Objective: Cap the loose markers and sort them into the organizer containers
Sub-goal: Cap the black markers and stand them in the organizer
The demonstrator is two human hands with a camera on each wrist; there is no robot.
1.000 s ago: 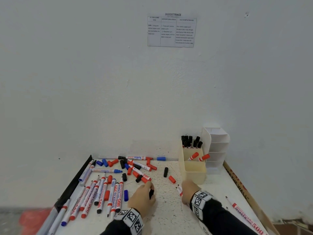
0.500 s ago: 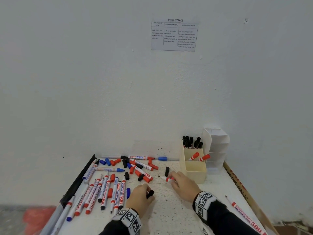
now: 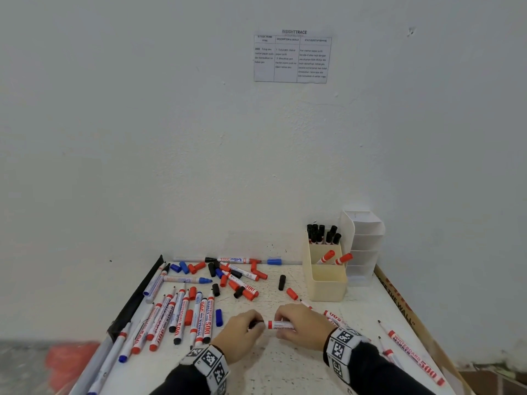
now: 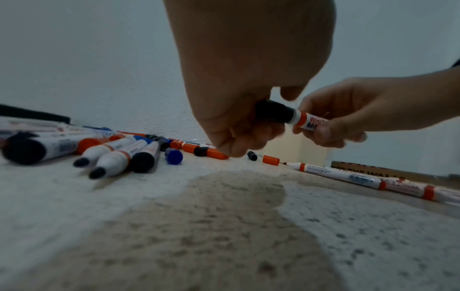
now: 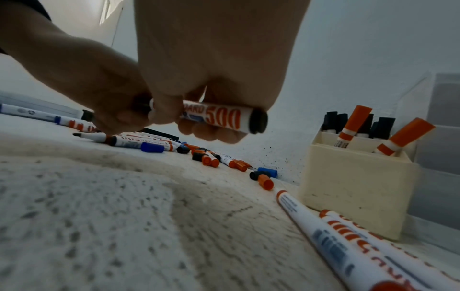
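Observation:
My left hand (image 3: pixel 245 327) pinches a black cap (image 4: pixel 272 113) at the table's front middle. My right hand (image 3: pixel 293 320) grips the white barrel of a whiteboard marker (image 3: pixel 281 325) with a red band, held level between both hands. In the left wrist view the cap sits over that marker's tip end. The marker (image 5: pixel 219 117) shows "500" and a black butt end in the right wrist view. A cream organizer (image 3: pixel 325 286) at the back right holds several black-capped markers (image 3: pixel 322 233) behind and two red-capped markers (image 3: pixel 335 258) in the middle.
Several uncapped markers (image 3: pixel 182 315) lie in a row at the left, with loose red, blue and black caps (image 3: pixel 282 282) scattered behind them. More markers (image 3: pixel 413 354) lie at the right front. A white tiered organizer (image 3: pixel 363 243) stands beside the cream one, against the wall.
My right hand reached forward, then came back with a marker to meet the left hand. The black cap held by my left hand now covers the marker's tip.

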